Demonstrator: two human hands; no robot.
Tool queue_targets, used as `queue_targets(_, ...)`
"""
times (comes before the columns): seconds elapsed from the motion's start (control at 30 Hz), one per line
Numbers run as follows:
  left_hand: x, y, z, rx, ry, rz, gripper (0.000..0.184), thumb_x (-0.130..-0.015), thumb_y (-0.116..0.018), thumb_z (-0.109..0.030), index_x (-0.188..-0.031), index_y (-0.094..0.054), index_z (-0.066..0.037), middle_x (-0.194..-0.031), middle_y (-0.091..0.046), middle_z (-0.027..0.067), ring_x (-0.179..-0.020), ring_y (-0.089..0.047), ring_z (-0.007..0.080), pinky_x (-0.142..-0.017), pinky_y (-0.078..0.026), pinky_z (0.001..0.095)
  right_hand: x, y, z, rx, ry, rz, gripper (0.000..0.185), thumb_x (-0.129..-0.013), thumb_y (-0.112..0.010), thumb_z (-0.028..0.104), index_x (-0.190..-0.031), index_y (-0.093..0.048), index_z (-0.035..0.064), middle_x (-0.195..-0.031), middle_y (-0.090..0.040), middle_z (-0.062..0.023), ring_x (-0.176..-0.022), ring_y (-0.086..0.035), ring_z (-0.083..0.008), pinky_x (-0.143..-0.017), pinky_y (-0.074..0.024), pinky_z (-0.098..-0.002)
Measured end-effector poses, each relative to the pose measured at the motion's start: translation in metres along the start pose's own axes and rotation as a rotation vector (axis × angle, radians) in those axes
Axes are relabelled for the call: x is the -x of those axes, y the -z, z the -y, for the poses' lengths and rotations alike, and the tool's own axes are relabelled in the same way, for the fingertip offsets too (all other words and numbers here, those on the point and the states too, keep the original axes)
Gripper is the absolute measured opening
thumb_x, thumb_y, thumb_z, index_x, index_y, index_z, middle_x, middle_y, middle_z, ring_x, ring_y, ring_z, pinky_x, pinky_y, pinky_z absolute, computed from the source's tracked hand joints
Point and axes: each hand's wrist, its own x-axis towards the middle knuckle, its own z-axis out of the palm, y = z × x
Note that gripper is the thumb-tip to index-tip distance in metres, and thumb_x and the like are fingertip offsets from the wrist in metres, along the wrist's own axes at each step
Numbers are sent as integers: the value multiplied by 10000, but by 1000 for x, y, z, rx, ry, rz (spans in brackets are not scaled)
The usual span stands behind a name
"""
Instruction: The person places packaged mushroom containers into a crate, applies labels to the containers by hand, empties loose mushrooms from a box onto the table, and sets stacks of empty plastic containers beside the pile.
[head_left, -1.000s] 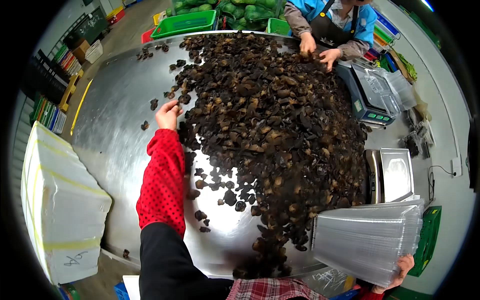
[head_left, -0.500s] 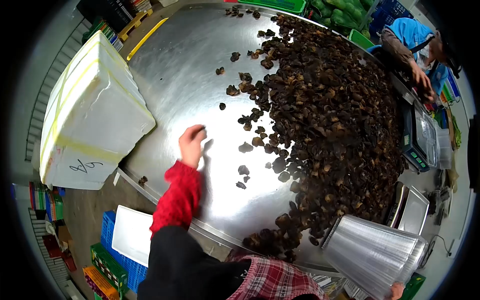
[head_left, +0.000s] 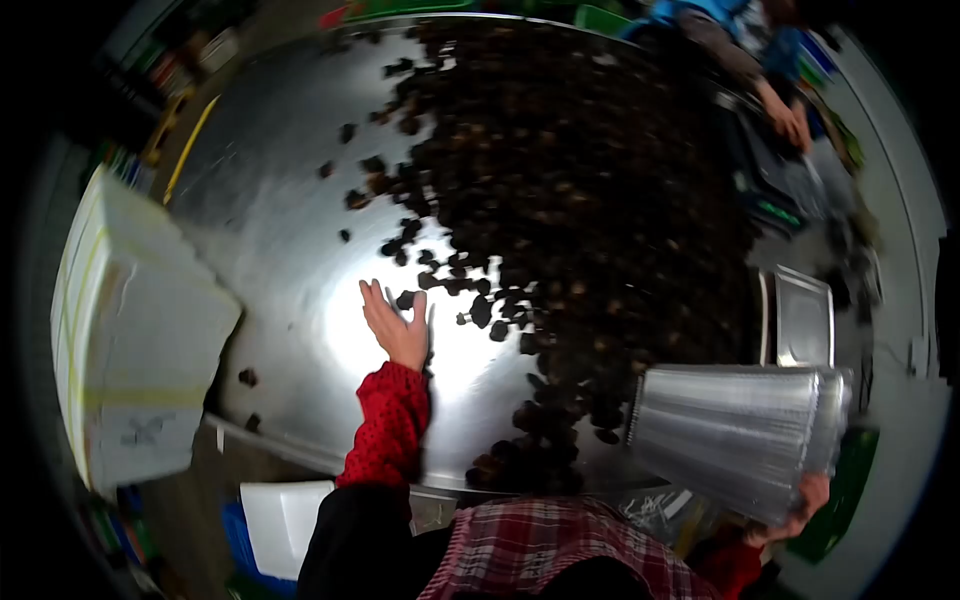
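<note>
My left hand [head_left: 396, 328], in a red sleeve, is over the steel table [head_left: 290, 230] with fingers stretched and thumb apart. A dark wood ear mushroom [head_left: 405, 299] shows in the gap between thumb and fingers; I cannot tell whether they touch it. To its right spreads a large pile of dark brown wood ear mushrooms [head_left: 590, 190], with loose ones along its left edge. My right hand [head_left: 808, 503], at the lower right, grips the end of a stack of clear plastic trays [head_left: 725, 430], held tilted by the table's near edge.
A white foam box [head_left: 140, 340] stands at the left, with two loose mushrooms [head_left: 249, 399] near it. At the far right a co-worker's hands [head_left: 788, 118] are above a scale [head_left: 770, 205]. A metal tray [head_left: 805, 315] lies behind the plastic stack. Below the table's edge is a white container [head_left: 285, 525].
My left hand has gone from closed fingers around a dark piece to spread fingers. One more mushroom lies near the foam box. The view has turned; the right hand still holds the stack.
</note>
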Motion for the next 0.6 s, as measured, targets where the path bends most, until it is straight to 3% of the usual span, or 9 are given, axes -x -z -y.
queue_targets(0.1, -34, -85, -71, 396, 61, -12, 813, -860, -711, -381, -1416, -330, 74, -1489, -309, 282, -1389, -285, 412, -1153, -217, 450, 4, -6, -6, -15, -110, -43, 541, -936, -388, 533, -889, -565, 24, -936, -577, -145, -993, -546, -345, -965, -392, -522)
queue_targets(0.23, -74, -166, -191, 866, 395, -12, 816, -861, -717, -390, -1422, -337, 64, -1465, -355, 262, -1366, -351, 337, -1138, -258, 386, 16, -11, -21, 33, -135, -129, 587, -983, -251, 522, -835, -545, 36, -868, -572, -138, -940, -550, -310, -973, -405, -516)
queue_targets(0.3, -103, -206, -229, 1045, 229, -113, 761, -847, -745, -333, -1386, -399, 79, -1376, -501, 195, -1211, -514, 254, -1049, -378, 333, 25, -6, -34, -11, -75, -163, 634, -997, -174, 498, -825, -561, 26, -826, -576, -150, -907, -552, -311, -968, -416, -525)
queue_targets(0.37, -120, -187, -289, 1019, 121, 15, 663, -817, -769, -305, -1300, -513, 69, -1255, -601, 175, -1122, -562, 217, -988, -424, 310, 30, -7, -38, 5, -92, -205, 688, -996, -134, 511, -816, -577, 16, -804, -582, -166, -890, -555, -313, -958, -427, -529)
queue_targets(0.43, -124, -189, -327, 910, 53, 204, 527, -784, -777, -274, -1190, -624, 25, -1158, -654, 171, -1120, -581, 252, -986, -432, 345, 33, 1, -50, -57, 45, -133, 722, -998, -120, 526, -824, -587, 4, -813, -593, -167, -901, -561, -321, -952, -429, -528)
queue_targets(0.5, -112, -180, -340, 566, -272, 114, 447, -742, -786, -259, -1119, -683, -43, -1109, -674, 156, -1107, -597, 303, -985, -440, 381, 30, -1, -36, -11, -25, -160, 731, -996, -119, 541, -826, -594, 11, -838, -603, -158, -930, -565, -329, -947, -429, -520)
queue_targets(0.53, -102, -161, -341, 498, -456, -7, 323, -740, -760, -217, -1027, -709, -78, -1104, -674, 132, -1089, -597, 341, -999, -432, 414, 30, -2, -32, -12, -61, -160, 742, -995, -107, 546, -827, -596, 16, -852, -606, -152, -943, -564, -330, -942, -431, -513)
queue_targets(0.57, -96, -148, -331, 575, -634, 24, 209, -751, -732, -166, -940, -700, -81, -1079, -677, 108, -1085, -591, 319, -996, -428, 413, 30, -3, -32, -16, -100, -165, 752, -995, -94, 552, -828, -598, 20, -866, -609, -147, -956, -563, -330, -937, -433, -507)
queue_targets(0.6, -80, -130, -323, 672, -775, 3, 118, -753, -709, -117, -858, -675, -75, -1043, -675, 98, -1085, -584, 310, -975, -434, 417, 30, -1, -31, -37, -74, -137, 640, -972, -233, 533, -821, -592, 26, -885, -609, -144, -962, -556, -325, -939, -425, -505)
